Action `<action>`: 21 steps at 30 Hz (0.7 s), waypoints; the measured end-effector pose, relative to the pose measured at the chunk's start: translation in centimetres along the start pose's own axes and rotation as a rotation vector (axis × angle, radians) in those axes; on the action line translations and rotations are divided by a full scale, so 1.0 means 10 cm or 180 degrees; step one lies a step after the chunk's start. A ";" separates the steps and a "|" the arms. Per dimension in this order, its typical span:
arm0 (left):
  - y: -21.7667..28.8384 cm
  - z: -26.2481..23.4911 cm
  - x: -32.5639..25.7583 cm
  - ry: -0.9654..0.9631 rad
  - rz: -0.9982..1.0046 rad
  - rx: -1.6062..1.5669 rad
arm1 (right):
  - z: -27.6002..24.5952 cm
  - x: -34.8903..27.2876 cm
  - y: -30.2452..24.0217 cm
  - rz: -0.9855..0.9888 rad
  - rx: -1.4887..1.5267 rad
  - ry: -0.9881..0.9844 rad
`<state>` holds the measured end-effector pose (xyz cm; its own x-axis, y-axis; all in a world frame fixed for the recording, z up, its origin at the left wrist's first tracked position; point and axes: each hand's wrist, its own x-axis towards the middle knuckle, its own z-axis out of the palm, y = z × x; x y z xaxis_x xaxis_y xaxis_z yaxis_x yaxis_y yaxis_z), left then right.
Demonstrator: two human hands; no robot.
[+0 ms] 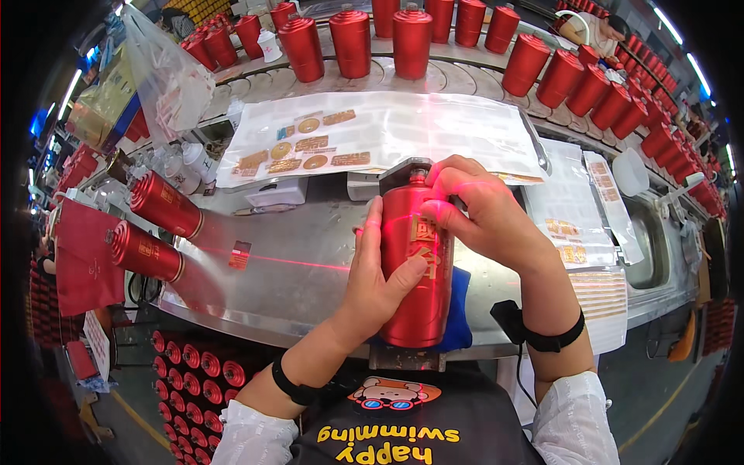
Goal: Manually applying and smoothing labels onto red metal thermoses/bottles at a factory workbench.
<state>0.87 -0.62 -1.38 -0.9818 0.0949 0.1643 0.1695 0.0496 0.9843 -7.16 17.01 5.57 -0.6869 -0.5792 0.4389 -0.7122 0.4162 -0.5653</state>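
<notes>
Head view: nearest, at the lower edge, is the person's black apron (pixel 325 442) with a cartoon face in blue goggles; white sleeves (pixel 577 422) lie to either side, and a black band circles each wrist. At lower left, below the bench, rows of red bottles (pixel 190 380) show their capped tops.

Just beyond the apron, in the middle, is a red bottle (pixel 411 306) with gold characters, its base toward the person and its neck pointing away. The left hand (pixel 376 283) grasps its left side, thumb laid across the front and fingers along the edge. The right hand (pixel 480 205) is at the upper right, by the shoulder and neck, fingers curled and thumb on or close to the surface; whether they pinch something small, I cannot tell. Blue cloth (pixel 460 306) shows beside the bottle's lower right. A thin red light line crosses the metal bench (pixel 302 298), the bottle and the right hand.

To the left, a small red square (pixel 239 255) lies on the bench, near two gold-lettered bottles (pixel 167 205). To the right are sticker sheets (pixel 573 209) and a sink (pixel 651 244).

Farther, a white sheet (pixel 403 128) bears gold stickers. Behind it, red bottles line a curved conveyor (pixel 473 84); another person (pixel 593 31) sits at far upper right.
</notes>
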 end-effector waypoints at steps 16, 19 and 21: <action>0.02 0.00 0.01 -0.0019 0.0068 -0.0095 | 0.01 0.01 -0.01 0.0106 0.0041 -0.0044; 0.02 0.00 0.00 -0.0022 0.0079 -0.0064 | 0.02 0.01 0.00 0.0067 0.0040 0.0012; -0.01 -0.01 0.00 -0.0017 0.0090 -0.0033 | 0.03 0.01 0.00 0.0021 0.0025 0.0051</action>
<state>0.81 -0.70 -1.44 -0.9762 0.1015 0.1918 0.1964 0.0366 0.9799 -7.18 16.75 5.40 -0.6939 -0.5652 0.4461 -0.7064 0.4145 -0.5737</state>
